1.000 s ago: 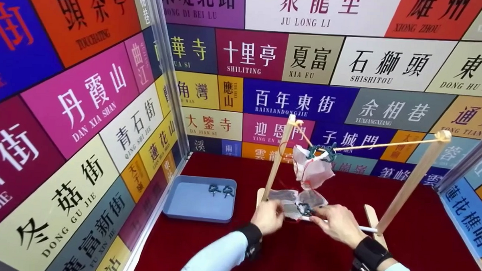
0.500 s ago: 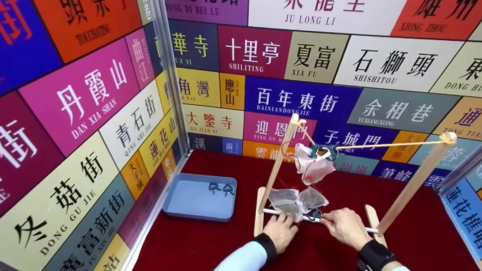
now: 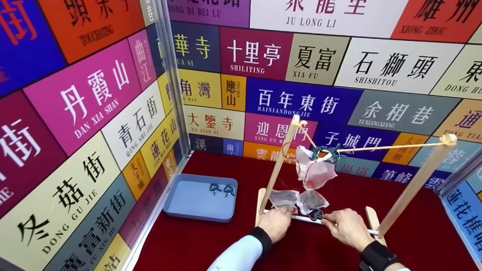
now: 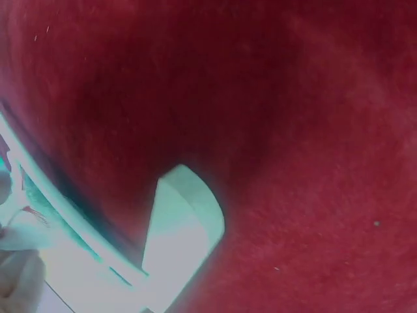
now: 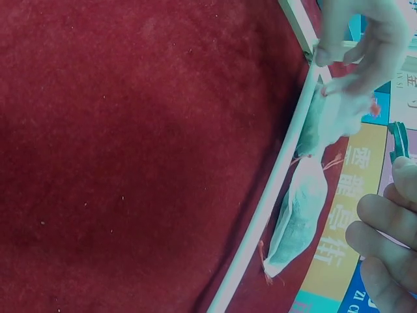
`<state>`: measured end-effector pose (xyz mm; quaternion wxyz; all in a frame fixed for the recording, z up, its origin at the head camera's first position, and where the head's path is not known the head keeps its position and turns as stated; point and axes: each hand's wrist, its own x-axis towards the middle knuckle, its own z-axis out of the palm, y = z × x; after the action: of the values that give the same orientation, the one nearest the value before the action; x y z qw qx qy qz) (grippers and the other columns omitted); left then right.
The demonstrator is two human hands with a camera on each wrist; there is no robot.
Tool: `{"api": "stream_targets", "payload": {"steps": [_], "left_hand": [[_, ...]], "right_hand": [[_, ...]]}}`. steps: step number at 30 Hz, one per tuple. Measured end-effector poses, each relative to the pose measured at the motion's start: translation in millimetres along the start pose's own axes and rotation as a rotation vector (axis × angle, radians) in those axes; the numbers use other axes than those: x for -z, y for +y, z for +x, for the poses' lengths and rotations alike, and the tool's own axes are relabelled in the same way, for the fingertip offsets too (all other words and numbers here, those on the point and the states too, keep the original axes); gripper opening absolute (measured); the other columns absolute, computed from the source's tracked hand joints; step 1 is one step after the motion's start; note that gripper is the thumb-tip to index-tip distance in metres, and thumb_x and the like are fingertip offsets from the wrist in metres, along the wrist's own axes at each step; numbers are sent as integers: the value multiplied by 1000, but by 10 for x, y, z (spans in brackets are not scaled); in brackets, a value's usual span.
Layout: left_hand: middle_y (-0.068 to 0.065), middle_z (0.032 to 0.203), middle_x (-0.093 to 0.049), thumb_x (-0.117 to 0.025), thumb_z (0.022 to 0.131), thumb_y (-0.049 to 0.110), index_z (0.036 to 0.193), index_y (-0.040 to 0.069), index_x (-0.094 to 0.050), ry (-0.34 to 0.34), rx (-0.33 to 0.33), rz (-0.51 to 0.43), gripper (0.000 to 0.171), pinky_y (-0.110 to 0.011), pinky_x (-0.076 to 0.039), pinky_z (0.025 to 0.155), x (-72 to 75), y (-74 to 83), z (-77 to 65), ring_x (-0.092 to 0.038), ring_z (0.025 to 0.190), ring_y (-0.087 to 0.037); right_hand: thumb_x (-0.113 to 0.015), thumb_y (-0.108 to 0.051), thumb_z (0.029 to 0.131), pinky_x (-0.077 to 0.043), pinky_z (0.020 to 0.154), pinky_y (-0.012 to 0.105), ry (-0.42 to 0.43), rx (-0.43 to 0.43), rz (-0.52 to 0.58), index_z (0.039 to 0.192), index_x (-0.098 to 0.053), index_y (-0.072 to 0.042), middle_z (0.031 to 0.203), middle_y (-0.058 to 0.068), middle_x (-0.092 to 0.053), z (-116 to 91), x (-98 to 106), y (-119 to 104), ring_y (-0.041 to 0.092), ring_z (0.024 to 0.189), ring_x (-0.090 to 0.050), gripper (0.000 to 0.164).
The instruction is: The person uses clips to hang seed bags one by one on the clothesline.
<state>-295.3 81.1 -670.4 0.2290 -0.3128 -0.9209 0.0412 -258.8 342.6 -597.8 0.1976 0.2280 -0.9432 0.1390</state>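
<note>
My right hand point(image 3: 347, 227) pinches a dark green plastic clip point(image 3: 315, 214) just above the white rod point(image 3: 307, 219). My left hand point(image 3: 276, 224) is at the rod's left part. In the right wrist view its fingers pinch the edge of a white mesh pouch point(image 5: 337, 107) with red cord. A second mesh pouch point(image 3: 313, 200) lies beside it behind the rod, also seen whole in the right wrist view. Higher up, another pale mesh pouch point(image 3: 318, 172) hangs from the yellow cord point(image 3: 389, 148) by green clips point(image 3: 332, 153).
Wooden posts point(image 3: 415, 185) on flat feet carry the cord and rod. Left of the stand is a blue tray point(image 3: 190, 202) holding two green clips point(image 3: 222, 189). Red cloth point(image 3: 321, 258) covers the table. Sign-printed panels point(image 3: 302, 101) close off the back and sides.
My left hand has shifted right and now holds a pouch at the rod, its fingers more curled than half a second ago. My right hand has moved slightly right with the clip.
</note>
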Motion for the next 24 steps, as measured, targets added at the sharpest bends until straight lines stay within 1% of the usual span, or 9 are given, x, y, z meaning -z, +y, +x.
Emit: {"api": "stream_targets", "payload": {"steps": [3, 7, 10, 13, 14, 16, 19, 21, 24], "left_hand": [[8, 97, -77, -85, 95, 26, 102, 22, -76, 36, 74, -96, 12, -28, -64, 66, 41, -98, 45, -79, 84, -14], [6, 94, -80, -89, 88, 14, 113, 18, -69, 60, 113, -213, 32, -31, -65, 65, 94, -192, 78, -81, 78, -19], [4, 95, -78, -89, 84, 12, 113, 17, -69, 43, 92, -234, 36, -30, -64, 65, 172, -229, 102, -79, 77, -19], [3, 94, -75, -88, 83, 16, 101, 19, -76, 34, 56, -196, 22, -29, -63, 62, 276, -253, 140, -77, 75, -18], [4, 94, -74, -87, 86, 19, 95, 20, -77, 32, 46, -194, 14, -30, -63, 62, 328, -258, 148, -77, 74, -18], [4, 93, -74, -85, 91, 24, 92, 22, -79, 38, 30, -197, 6, -31, -63, 60, 419, -266, 180, -77, 73, -18], [5, 90, -77, -83, 95, 28, 91, 23, -80, 35, 4, -215, 8, -34, -63, 59, 567, -255, 241, -79, 72, -19], [6, 88, -80, -84, 94, 29, 90, 24, -80, 7, -13, -219, 8, -34, -64, 60, 670, -224, 277, -80, 74, -19], [8, 84, -81, -85, 91, 29, 86, 26, -78, -58, -49, -197, 9, -32, -64, 61, 825, -130, 309, -80, 75, -17]], "right_hand": [[-93, -16, 86, -57, 58, 36, 5, 20, -6, 90, -89, -18, 78, -8, -82, 17, 32, 35, 18, 66, -75, 6], [-94, -16, 86, -57, 59, 33, 18, 31, -7, 90, -89, -16, 78, -6, -83, 44, 85, 52, 15, 66, -74, 6], [-94, -15, 86, -54, 57, 31, 22, 21, -21, 88, -88, -18, 72, -8, -78, 78, 169, 59, 11, 62, -70, 7], [-92, -16, 90, -49, 54, 31, 7, -1, -43, 90, -85, -19, 69, -11, -70, 133, 297, 78, 7, 60, -61, 7], [-91, -15, 91, -49, 53, 31, 3, -4, -43, 90, -85, -18, 68, -11, -68, 153, 339, 87, 6, 60, -59, 7], [-90, -14, 92, -49, 52, 33, 8, -4, -54, 91, -84, -17, 68, -11, -65, 193, 430, 117, 7, 60, -58, 6], [-88, -9, 93, -53, 52, 39, 36, 18, -59, 93, -83, -12, 69, -8, -65, 242, 573, 186, 14, 58, -60, 5], [-88, -8, 92, -54, 51, 42, 69, 26, -85, 95, -84, -10, 69, -7, -66, 265, 671, 234, 16, 58, -63, 5], [-87, -8, 92, -52, 49, 38, 102, 48, -120, 101, -85, -8, 68, -8, -63, 301, 823, 286, 13, 55, -57, 9]]}}
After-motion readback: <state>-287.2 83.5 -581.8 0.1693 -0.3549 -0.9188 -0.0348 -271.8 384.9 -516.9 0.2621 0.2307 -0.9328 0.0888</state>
